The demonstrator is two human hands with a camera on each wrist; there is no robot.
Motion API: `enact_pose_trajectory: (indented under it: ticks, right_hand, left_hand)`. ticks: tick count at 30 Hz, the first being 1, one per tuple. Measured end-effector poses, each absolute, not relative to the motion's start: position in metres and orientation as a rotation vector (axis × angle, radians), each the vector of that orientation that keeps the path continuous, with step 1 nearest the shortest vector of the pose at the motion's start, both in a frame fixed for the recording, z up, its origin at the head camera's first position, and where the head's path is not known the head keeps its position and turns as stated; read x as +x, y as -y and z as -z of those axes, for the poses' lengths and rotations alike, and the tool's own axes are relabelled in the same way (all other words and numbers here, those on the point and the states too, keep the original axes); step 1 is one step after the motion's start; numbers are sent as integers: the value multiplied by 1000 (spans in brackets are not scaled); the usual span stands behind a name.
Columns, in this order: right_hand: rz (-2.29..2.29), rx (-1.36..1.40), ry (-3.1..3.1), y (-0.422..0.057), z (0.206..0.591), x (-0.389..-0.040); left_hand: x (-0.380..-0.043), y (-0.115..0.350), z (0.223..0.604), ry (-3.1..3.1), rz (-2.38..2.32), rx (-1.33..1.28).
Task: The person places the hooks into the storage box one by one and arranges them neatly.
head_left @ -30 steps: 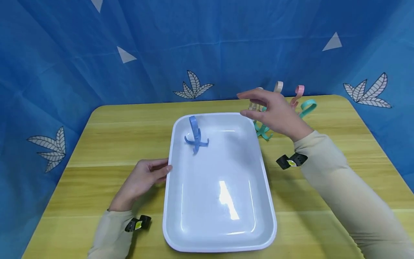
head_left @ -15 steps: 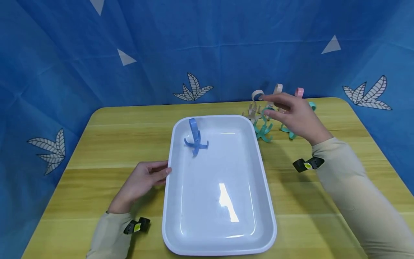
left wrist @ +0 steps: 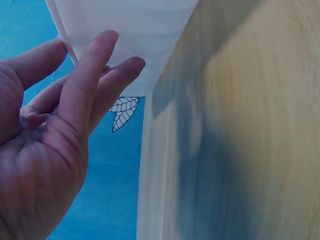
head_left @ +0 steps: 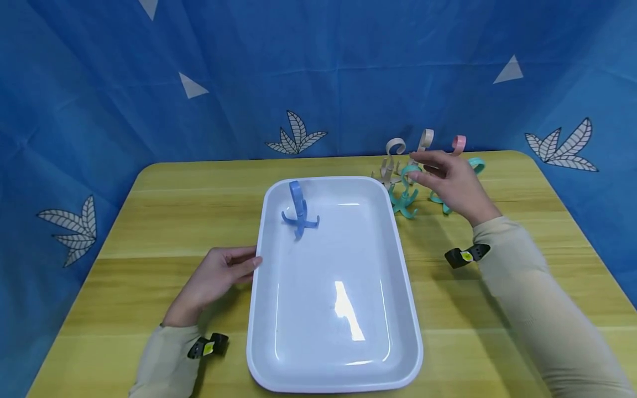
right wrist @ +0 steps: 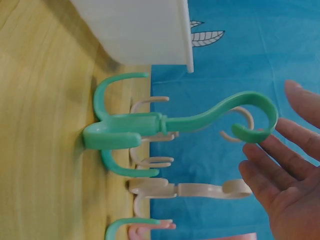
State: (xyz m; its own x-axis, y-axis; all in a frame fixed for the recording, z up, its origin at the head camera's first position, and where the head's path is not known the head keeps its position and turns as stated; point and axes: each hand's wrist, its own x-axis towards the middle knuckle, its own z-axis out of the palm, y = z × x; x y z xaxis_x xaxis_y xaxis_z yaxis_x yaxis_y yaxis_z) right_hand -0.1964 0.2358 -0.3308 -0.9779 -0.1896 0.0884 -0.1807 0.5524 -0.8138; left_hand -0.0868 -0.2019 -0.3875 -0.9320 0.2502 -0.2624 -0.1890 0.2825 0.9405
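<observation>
A yellowish wood-grain table [head_left: 174, 221] with rounded far corners fills the lower part of the head view, and blue cloth [head_left: 348, 50] rises behind it and at both sides, creased, printed with white triangles [head_left: 191, 87] and black-outlined leaf clusters [head_left: 297, 132]. Both arms throw soft shadows across the boards. A white tray [head_left: 318, 309] lies lengthwise on the wood, a bright patch of light gleaming on its glossy floor; a blue hook [head_left: 301, 215] stands inside it, near the far left corner. The left hand [head_left: 214, 279] holds the tray's left edge lightly, thumb at the rim and fingers along the outer wall. The right hand [head_left: 453, 179] is open, its thumb and fingers spread about the curled top of the nearer green hook [right wrist: 200, 121] – the thumb is apart from it, and whether a fingertip touches I cannot tell. That hook stands upright on the table just beside the tray's far right corner. Around it, towards the cloth, are two cream hooks [head_left: 389, 172], a pink hook [head_left: 459, 145] and a second green hook [head_left: 476, 164], the last two partly hidden by the right hand. Beige sleeves [head_left: 537, 309] cover both forearms – each wrist carries a small black device [head_left: 209, 347]
</observation>
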Motion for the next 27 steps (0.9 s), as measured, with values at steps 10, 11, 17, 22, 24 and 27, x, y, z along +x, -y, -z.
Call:
enact_pose_trajectory:
  ticks: [10,11,17,22,24,27]
  right_hand:
    - [1465,-291,-2757,-237,342,-202]
    - [1460,-287,-2765,-237,343,-202]
    - [1443,-269,-2799,-235,344,-203]
    - [1439,-259,-2828,-234,342,-200]
    - [1428,-274,-2861,-234,341,-199]
    - [1424,-298,-2895,-234,339,-196]
  left_hand:
    - [-87,204,389,-2163,-1713,51]
    - [-87,204,389,-2157,-1716,52]
    - [-86,205,390,-2147,-1715,46]
    - [-86,207,389,-2135,-1711,48]
    - [-87,206,388,-2139,-1703,55]
    - [-88,206,388,-2137,-1701,65]
